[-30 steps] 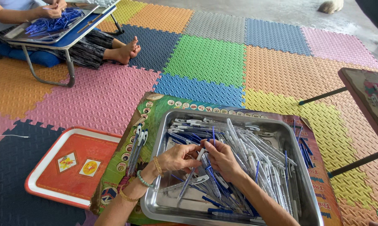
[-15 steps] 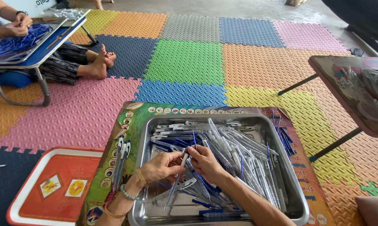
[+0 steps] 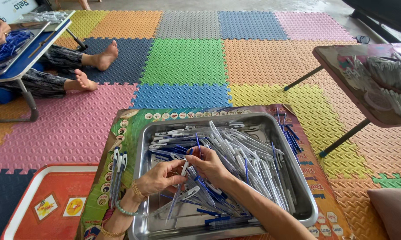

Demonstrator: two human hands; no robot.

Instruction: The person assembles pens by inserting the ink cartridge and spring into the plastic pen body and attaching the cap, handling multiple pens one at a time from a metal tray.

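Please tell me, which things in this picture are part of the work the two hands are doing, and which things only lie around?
In the work:
- left hand and right hand, together holding one pen
- metal tray full of pen parts
- finished pens beside the tray

Only lying around:
- orange tray
- small table at right
- cushion
- another person's blue table

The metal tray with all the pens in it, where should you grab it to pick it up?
Probably by the rolled rim of the metal tray, one hand on each short side, coming from the left and right. The rim flares outward there, giving fingers a lip. The pen parts fill the middle, and the left hand and right hand are busy above the near edge.
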